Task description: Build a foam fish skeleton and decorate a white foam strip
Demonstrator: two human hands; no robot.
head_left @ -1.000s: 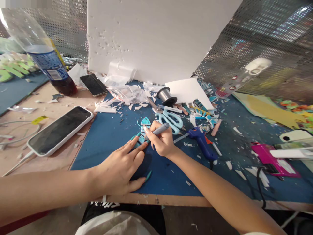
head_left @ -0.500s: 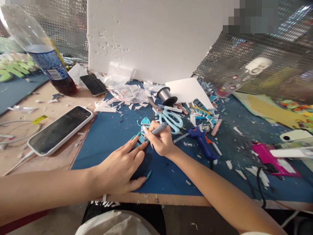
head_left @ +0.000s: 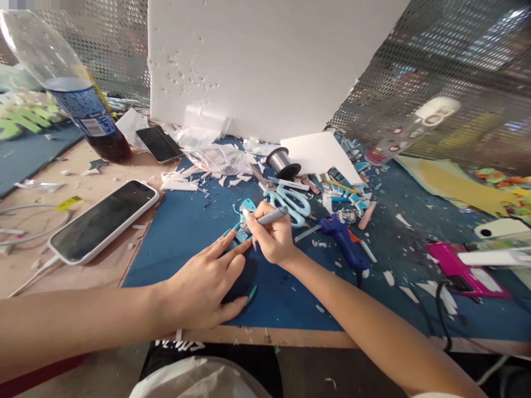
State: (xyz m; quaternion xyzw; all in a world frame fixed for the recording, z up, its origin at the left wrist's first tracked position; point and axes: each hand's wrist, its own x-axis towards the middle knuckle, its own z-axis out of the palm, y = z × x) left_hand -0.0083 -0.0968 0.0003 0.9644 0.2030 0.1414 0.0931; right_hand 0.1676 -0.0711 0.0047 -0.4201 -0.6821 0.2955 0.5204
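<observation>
My left hand (head_left: pixel 207 282) lies flat on the blue mat (head_left: pixel 182 232), fingers stretched out, its fingertips pressing on a small light-blue foam cutout (head_left: pixel 244 213). My right hand (head_left: pixel 271 235) is closed round a grey marker pen (head_left: pixel 267 218) whose tip rests on the cutout, just beyond my left fingertips. Both forearms reach in from the bottom of the view.
Light-blue scissors (head_left: pixel 290 202), a wire spool (head_left: pixel 282 163) and a blue glue gun (head_left: pixel 344 240) lie right of my hands among foam scraps. A phone (head_left: pixel 102 221) and a cola bottle (head_left: pixel 78 99) are at the left. A white foam board (head_left: pixel 261 61) stands behind. A pink tool (head_left: pixel 464 273) sits at the right.
My right hand has shifted slightly up and to the left with the marker over the cutout. My left hand has stayed in place.
</observation>
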